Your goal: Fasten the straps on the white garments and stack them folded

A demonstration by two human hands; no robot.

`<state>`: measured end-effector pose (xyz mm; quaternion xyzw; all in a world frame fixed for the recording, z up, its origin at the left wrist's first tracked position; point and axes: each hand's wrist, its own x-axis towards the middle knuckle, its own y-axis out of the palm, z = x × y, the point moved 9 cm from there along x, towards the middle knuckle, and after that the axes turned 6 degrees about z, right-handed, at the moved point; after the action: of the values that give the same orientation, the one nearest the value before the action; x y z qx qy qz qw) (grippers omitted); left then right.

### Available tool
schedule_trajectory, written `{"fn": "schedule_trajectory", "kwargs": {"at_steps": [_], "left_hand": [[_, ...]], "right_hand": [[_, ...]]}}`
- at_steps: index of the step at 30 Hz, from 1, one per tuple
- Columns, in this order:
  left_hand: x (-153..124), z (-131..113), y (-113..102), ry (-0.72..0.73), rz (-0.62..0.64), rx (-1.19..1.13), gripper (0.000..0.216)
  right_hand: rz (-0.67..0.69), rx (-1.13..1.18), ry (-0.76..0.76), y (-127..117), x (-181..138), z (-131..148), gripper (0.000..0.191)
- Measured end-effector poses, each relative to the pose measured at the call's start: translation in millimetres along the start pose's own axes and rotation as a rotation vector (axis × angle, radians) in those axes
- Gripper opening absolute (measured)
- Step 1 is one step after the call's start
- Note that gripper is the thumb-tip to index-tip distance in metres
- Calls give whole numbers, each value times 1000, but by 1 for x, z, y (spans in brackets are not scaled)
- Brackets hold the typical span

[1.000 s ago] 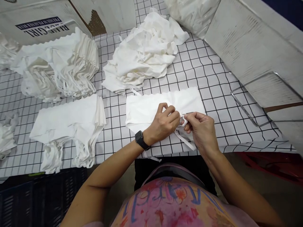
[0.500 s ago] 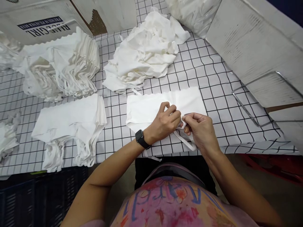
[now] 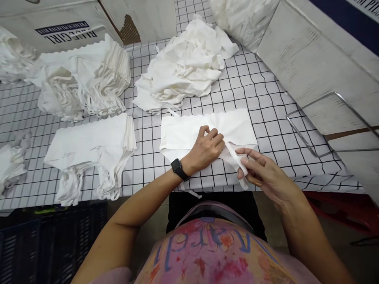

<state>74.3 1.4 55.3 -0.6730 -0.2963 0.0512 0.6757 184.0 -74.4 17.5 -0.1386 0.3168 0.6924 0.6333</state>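
Observation:
A white bra top (image 3: pixel 204 128) lies spread before me, its wavy-edged band toward the far side. My left hand (image 3: pixel 207 148), with a black watch at the wrist, rests on its lower part. Its fingers are curled closed and pinch the top near the base of a strap; the fingertips are partly hidden. From there the white shoulder strap (image 3: pixel 233 154), with a small slider on it, runs to my right hand (image 3: pixel 260 169). That hand holds the strap loosely between thumb and fingers. The other strap (image 3: pixel 191 192) hangs at the table's front edge.
Left of me lies a small layered stack of white tops (image 3: pixel 91 138), with a taller stack (image 3: pixel 89 75) behind it. A loose white heap (image 3: pixel 183 67) sits ahead. Cardboard boxes (image 3: pixel 319 59) and a bent metal wire frame (image 3: pixel 304 136) stand right on the checked tablecloth (image 3: pixel 275 134).
My right hand has drawn away from the left, toward me and to the right, along the strap. The strap now shows stretched between both hands. My left hand has barely moved.

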Motion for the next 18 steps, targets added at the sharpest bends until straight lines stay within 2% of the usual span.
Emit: {"fn": "schedule_trajectory", "kwargs": {"at_steps": [3,6,7,10,11,12,13,15,16,18], "left_hand": [[1,2,1,-52,76,-46,26],[-7,5,-6,-87,138,-160,13],[-13,8,-11,-107,134,-208,15],[-43,26,-33,-249,18,-334,20],[-57,35,-41,-324,-49,-369,18],[-73,43,-49,-405,-118,-403,15],[-90,50,-56,-481,-179,-436,14],[-120,59,-66,-595,-266,-492,11],[-132,59,-70,-622,-286,-511,11],[-148,54,-73,-616,-285,-526,11]], "right_hand": [[-101,-198,-29,-15,-25,-7,59],[-203,-500,-63,-26,-54,-14,46],[-252,-616,-97,-28,-65,-14,40],[-461,-901,-292,-26,-98,-3,28],[-474,-938,-344,-21,-103,-4,26],[-423,-943,-366,-12,-102,-9,25],[-314,-927,-359,0,-95,-20,24],[-31,-872,-301,32,-72,-48,26],[82,-852,-281,48,-59,-62,27],[180,-834,-308,77,-36,-78,31]]}}
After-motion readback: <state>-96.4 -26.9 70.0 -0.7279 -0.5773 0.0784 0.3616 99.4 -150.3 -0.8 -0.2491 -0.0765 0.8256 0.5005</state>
